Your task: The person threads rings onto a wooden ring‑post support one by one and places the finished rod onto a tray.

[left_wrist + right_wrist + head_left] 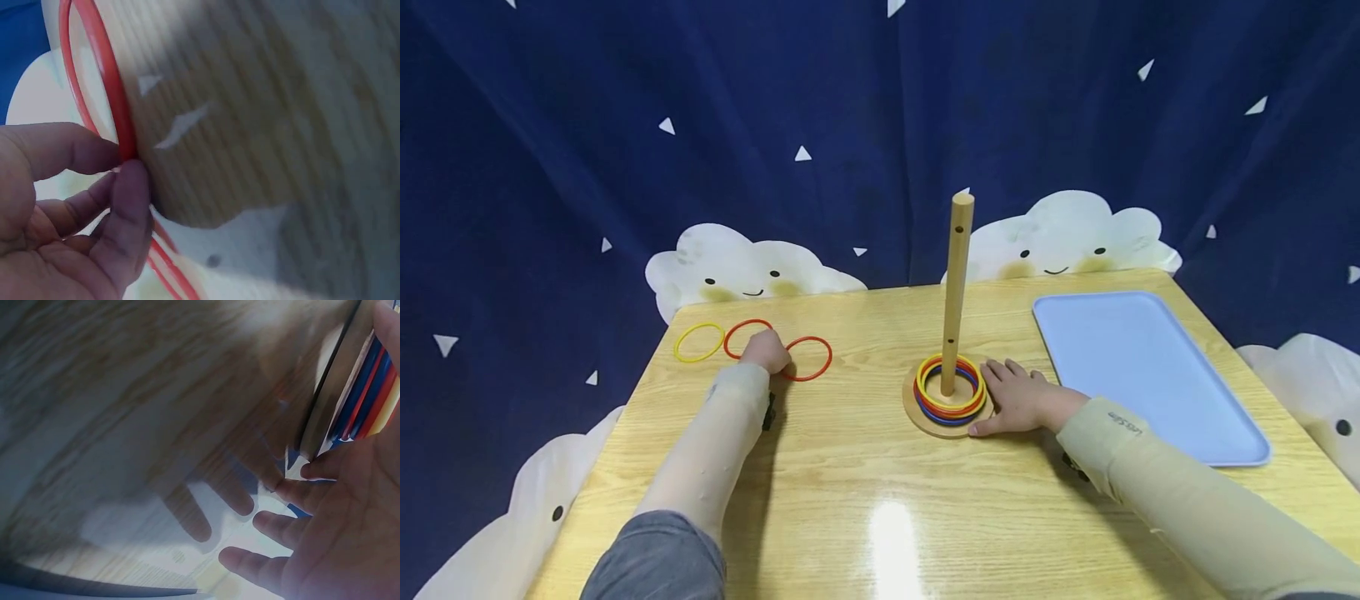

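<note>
My left hand [765,351] pinches the near left edge of a red ring [830,357] between thumb and fingers; in the left wrist view that red ring [109,69] rises from the fingertips. A second red ring [748,322] lies just beyond the hand, partly hidden by it, with a yellow ring [677,346] to its left. Several yellow, red and blue rings [951,411] are stacked round the upright wooden post [956,283]. Against the right side of its round base [917,419] rests my right hand [1018,398], fingers spread.
A light blue tray [1150,367] lies on the right of the wooden table [835,467], beyond the right forearm. Behind the table hangs a dark blue curtain [850,100] with white clouds and triangles.
</note>
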`<state>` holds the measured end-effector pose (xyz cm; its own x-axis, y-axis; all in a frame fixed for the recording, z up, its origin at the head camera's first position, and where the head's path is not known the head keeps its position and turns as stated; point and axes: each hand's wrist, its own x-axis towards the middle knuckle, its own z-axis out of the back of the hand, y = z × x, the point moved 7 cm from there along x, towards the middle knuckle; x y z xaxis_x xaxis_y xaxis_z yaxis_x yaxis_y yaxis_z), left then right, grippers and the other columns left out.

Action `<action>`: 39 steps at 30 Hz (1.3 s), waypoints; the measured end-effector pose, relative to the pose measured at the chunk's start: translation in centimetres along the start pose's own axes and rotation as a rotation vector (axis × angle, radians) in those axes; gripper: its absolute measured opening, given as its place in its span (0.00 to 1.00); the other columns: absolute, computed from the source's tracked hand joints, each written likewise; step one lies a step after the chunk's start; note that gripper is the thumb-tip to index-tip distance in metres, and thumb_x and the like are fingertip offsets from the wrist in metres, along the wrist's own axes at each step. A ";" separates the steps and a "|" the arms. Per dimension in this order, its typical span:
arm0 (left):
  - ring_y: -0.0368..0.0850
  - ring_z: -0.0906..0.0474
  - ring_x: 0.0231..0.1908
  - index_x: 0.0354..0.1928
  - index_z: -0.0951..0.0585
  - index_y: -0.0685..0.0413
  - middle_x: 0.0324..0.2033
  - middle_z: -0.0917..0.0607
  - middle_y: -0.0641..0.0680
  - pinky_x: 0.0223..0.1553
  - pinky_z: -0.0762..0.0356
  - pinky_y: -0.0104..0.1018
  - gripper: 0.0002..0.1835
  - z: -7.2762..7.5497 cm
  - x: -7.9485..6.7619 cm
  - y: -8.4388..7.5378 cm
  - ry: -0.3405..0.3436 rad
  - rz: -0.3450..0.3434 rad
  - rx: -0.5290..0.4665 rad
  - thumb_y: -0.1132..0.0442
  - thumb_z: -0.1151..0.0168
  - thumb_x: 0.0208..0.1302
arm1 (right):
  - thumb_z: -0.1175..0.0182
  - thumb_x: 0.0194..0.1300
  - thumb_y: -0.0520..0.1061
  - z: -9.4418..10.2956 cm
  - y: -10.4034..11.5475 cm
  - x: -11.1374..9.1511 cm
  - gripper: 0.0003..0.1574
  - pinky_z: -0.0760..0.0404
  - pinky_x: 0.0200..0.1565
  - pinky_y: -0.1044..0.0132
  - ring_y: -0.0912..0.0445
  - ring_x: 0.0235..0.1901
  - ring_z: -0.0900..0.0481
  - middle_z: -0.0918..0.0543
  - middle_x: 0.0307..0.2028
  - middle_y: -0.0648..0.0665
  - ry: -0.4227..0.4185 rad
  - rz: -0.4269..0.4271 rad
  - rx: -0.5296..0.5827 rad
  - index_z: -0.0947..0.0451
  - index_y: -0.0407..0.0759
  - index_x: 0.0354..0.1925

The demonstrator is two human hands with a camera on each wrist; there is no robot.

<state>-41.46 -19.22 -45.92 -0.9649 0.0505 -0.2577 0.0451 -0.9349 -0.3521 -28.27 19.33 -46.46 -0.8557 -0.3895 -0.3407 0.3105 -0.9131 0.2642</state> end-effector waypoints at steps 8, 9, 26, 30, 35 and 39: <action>0.52 0.31 0.31 0.25 0.21 0.62 0.26 0.22 0.56 0.35 0.27 0.41 0.05 0.3 -0.6 -1.1 -0.020 -0.015 -0.005 0.71 0.38 0.58 | 0.36 0.61 0.78 -0.1 -0.2 0.1 0.75 0.49 0.66 0.21 0.25 0.74 0.53 0.49 0.77 0.24 -0.011 0.003 -0.003 0.52 0.26 0.78; 0.51 0.31 0.30 0.25 0.22 0.61 0.25 0.23 0.56 0.34 0.27 0.41 0.07 0.3 -0.5 -1.2 -0.024 -0.021 -0.022 0.70 0.39 0.60 | 0.37 0.61 0.78 -0.2 -0.2 0.1 0.75 0.49 0.66 0.21 0.26 0.75 0.53 0.50 0.77 0.25 -0.007 0.001 -0.001 0.52 0.26 0.78; 0.47 0.18 0.35 0.59 0.23 0.72 0.44 0.19 0.65 0.44 0.14 0.43 0.15 3.0 -1.8 -5.0 -0.138 -0.191 -0.563 0.71 0.47 0.76 | 0.39 0.61 0.80 -0.1 -0.1 0.0 0.76 0.49 0.67 0.22 0.25 0.75 0.53 0.50 0.77 0.25 0.004 0.008 -0.018 0.53 0.27 0.79; 0.44 0.19 0.36 0.62 0.26 0.75 0.42 0.22 0.62 0.50 0.14 0.40 0.17 4.2 -2.2 -6.3 -0.121 -0.216 -0.893 0.74 0.46 0.76 | 0.39 0.61 0.80 -0.2 -0.1 0.0 0.76 0.50 0.68 0.22 0.26 0.75 0.54 0.51 0.78 0.25 0.015 0.005 -0.019 0.54 0.28 0.79; 0.42 0.20 0.37 0.63 0.28 0.75 0.41 0.23 0.57 0.47 0.14 0.34 0.17 6.2 -3.7 -8.6 -0.085 -0.288 -1.143 0.75 0.47 0.76 | 0.37 0.61 0.78 0.2 0.2 -0.2 0.75 0.49 0.66 0.21 0.24 0.74 0.53 0.49 0.77 0.23 0.005 0.003 0.003 0.51 0.25 0.78; 0.41 0.19 0.38 0.60 0.25 0.71 0.40 0.22 0.54 0.47 0.14 0.34 0.14 8.3 -5.3 -10.8 -0.075 -0.379 -1.272 0.76 0.47 0.76 | 0.36 0.62 0.77 0.2 0.4 -0.4 0.73 0.48 0.66 0.21 0.25 0.74 0.52 0.49 0.77 0.24 0.011 -0.008 0.002 0.51 0.26 0.78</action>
<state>-38.96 -12.32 -33.24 -0.9815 0.1750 0.0780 -0.0588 0.1127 -0.9919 -27.93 19.09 -46.04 -0.8537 -0.3831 -0.3527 0.3025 -0.9162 0.2629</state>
